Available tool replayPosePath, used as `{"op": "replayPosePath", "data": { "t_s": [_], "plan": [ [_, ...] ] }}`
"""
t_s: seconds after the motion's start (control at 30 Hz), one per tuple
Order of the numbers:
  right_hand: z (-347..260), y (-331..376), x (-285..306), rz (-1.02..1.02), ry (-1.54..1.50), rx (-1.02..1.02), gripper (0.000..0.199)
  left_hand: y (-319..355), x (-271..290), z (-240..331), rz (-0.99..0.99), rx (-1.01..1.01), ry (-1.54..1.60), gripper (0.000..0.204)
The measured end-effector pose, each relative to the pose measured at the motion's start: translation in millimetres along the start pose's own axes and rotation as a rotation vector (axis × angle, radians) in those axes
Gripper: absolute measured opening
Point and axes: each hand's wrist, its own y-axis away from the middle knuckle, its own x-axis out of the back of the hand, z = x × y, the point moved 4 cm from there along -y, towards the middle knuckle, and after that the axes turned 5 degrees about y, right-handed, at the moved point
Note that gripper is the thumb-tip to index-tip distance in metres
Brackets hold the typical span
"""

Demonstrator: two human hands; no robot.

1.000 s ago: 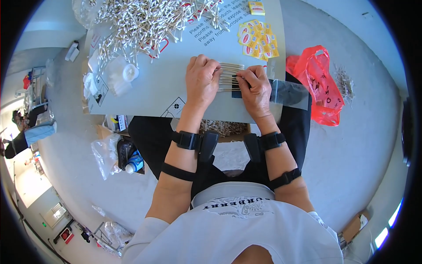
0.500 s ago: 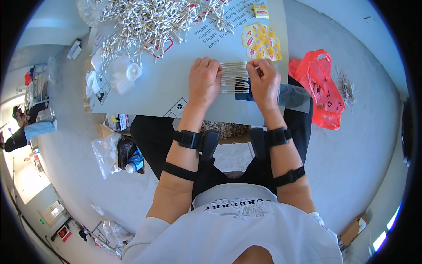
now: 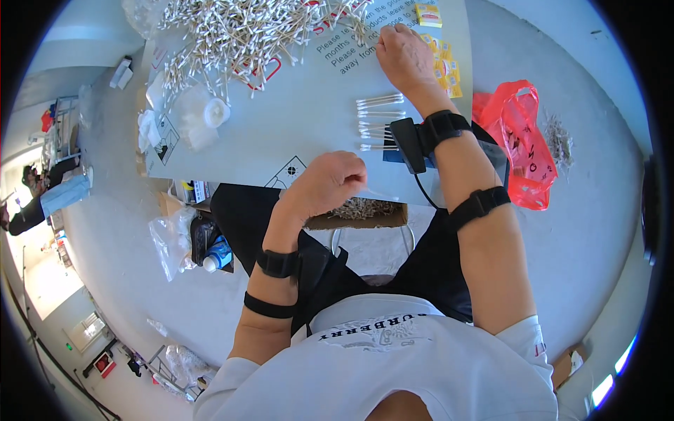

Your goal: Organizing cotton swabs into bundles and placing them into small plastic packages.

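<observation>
A row of cotton swabs (image 3: 380, 113) lies side by side on the grey table, apart from both hands. My left hand (image 3: 324, 184) hovers over the table's near edge, thumb and fingers pinched; a thin pale strip shows beyond the fingertips, too faint to name. My right hand (image 3: 406, 56) is at the far right, beside the yellow printed cards (image 3: 449, 76), partly covering them. Its fingers curl downward, and whatever is under them is hidden. The right forearm and its black strap device (image 3: 408, 145) pass over the swabs' right ends. A dark blue sheet (image 3: 394, 157) lies there too.
A big heap of loose cotton swabs (image 3: 232, 45) covers the far left. A small yellow box (image 3: 428, 15) stands far right. Clear plastic rolls (image 3: 200, 119) lie at left. A red plastic bag (image 3: 523, 151) hangs right of the table; an open carton (image 3: 358, 214) sits below its near edge.
Both hands have left the row of swabs. My left hand moved toward me, down to the near edge; my right hand reached away to the far right by the yellow cards.
</observation>
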Motion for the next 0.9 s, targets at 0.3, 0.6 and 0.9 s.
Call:
{"op": "replayPosePath", "data": {
  "t_s": [0.3, 0.6, 0.9],
  "plan": [
    [-8.4, 48.6, 38.4, -0.214, -0.017, 0.276, 0.004, -39.1, 19.0, -3.8, 0.904, -0.282, -0.164, 0.016],
    [-7.1, 91.0, 57.8, 0.024, -0.598, -0.063, 0.008, -65.1, 0.5, -19.7, 0.705, -0.245, -0.488, 0.029],
    [-2.3, 136.8, 58.6, 0.072, -0.862, -0.486, 0.009, -36.1, -14.7, 1.9, 0.793, -0.137, -0.618, 0.021]
  ]
}}
